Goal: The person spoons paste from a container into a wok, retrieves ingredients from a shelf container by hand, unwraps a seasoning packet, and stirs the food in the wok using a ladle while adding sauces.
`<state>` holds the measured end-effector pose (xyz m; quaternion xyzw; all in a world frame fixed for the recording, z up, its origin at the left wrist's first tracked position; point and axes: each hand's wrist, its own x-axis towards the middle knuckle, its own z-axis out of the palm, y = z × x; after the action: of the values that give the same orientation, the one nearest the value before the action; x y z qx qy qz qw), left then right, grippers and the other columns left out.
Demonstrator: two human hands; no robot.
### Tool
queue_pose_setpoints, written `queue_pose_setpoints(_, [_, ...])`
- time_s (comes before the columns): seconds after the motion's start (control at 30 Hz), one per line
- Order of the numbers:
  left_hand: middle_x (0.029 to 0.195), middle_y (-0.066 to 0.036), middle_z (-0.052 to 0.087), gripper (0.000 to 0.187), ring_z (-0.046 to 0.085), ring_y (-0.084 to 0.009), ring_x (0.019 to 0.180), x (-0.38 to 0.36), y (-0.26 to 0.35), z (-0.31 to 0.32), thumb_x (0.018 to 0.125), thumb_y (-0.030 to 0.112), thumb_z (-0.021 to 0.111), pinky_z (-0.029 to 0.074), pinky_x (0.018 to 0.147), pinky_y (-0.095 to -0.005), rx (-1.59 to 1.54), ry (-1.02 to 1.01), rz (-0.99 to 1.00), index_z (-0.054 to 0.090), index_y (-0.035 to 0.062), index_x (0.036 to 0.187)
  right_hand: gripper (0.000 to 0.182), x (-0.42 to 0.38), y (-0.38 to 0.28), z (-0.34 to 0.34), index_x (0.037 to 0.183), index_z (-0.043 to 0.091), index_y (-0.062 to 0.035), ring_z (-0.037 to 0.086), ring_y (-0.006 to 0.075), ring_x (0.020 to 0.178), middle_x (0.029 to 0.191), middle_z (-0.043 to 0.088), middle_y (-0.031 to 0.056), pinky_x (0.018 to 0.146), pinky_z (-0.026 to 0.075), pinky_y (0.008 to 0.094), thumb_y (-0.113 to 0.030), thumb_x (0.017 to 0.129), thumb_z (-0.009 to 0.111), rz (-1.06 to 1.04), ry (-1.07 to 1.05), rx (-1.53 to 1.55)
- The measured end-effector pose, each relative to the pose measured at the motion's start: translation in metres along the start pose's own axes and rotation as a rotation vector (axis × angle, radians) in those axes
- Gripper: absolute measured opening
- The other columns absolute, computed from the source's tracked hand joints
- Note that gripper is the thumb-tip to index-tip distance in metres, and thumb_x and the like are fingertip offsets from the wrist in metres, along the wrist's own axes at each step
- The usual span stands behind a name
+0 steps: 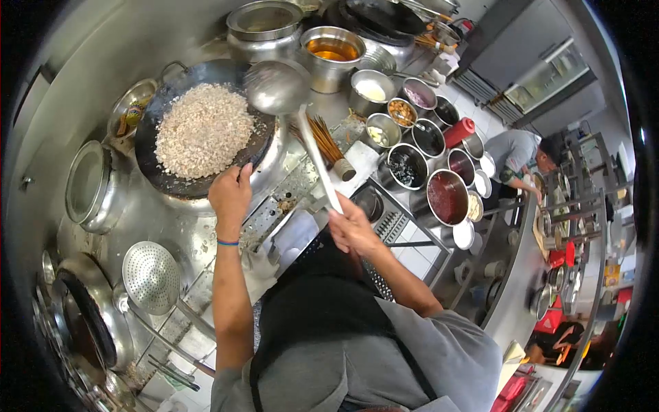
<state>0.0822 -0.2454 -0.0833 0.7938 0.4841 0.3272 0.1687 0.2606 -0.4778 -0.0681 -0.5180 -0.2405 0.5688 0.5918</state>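
Observation:
A dark wok (154, 175) holds a broad heap of pale, crumbly minced food (206, 130). At its near rim my left hand (231, 196) is closed, gripping the edge; whether a cloth or handle lies under the fingers is hidden. My right hand (353, 226) is wrapped round the long handle of a steel ladle (278, 87). The ladle's bowl is raised over the wok's right side, apart from the food. Close to the ladle handle lies a bamboo wok brush (329, 147).
Pots of sauces and seasonings, one with dark red sauce (449, 198), stand to the right. An amber-liquid pot (333, 51) is behind. A perforated skimmer (151, 277) lies left, near a lidded pot (89, 185). Another person (515, 158) bends over a far counter.

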Motion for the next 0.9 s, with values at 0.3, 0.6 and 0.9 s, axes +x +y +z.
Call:
queue_pose_setpoints(0.3, [0.080, -0.024, 0.068, 0.043, 0.064, -0.0444, 0.072, -0.003, -0.008, -0.002, 0.099, 0.042, 0.060, 0.049, 0.067, -0.0506, 0.038, 0.009, 0.036, 0.073, 0.0041, 0.086, 0.050, -0.151, -0.016, -0.061, 0.148, 0.043, -0.0070, 0.043, 0.0099, 0.037, 0.066, 0.050, 0.0017, 0.032, 0.040, 0.0261, -0.018, 0.102, 0.061, -0.174, 0.510, 0.195])
queue_pose_setpoints(0.6, [0.108, -0.016, 0.070, 0.033, 0.061, -0.0358, 0.104, -0.026, 0.077, 0.001, 0.099, 0.033, 0.061, 0.044, 0.092, -0.0492, 0.462, 0.525, 0.217, 0.072, 0.0039, 0.109, 0.046, -0.183, -0.008, -0.108, 0.147, 0.044, -0.0029, 0.044, 0.0085, 0.039, 0.068, 0.046, 0.0013, 0.032, 0.038, 0.0248, -0.014, 0.104, 0.056, -0.111, 0.686, 0.105])
queue_pose_setpoints(0.9, [0.082, -0.029, 0.070, 0.070, 0.070, -0.0482, 0.088, -0.018, 0.196, 0.223, 0.100, 0.061, 0.047, 0.050, 0.081, -0.0561, -0.001, -0.651, 0.196, 0.073, -0.0011, 0.083, 0.058, -0.203, -0.011, -0.161, 0.158, 0.036, -0.0034, 0.044, 0.0055, 0.043, 0.062, 0.050, -0.0043, 0.039, 0.037, 0.0249, -0.010, 0.104, 0.056, -0.020, 0.748, -0.184])
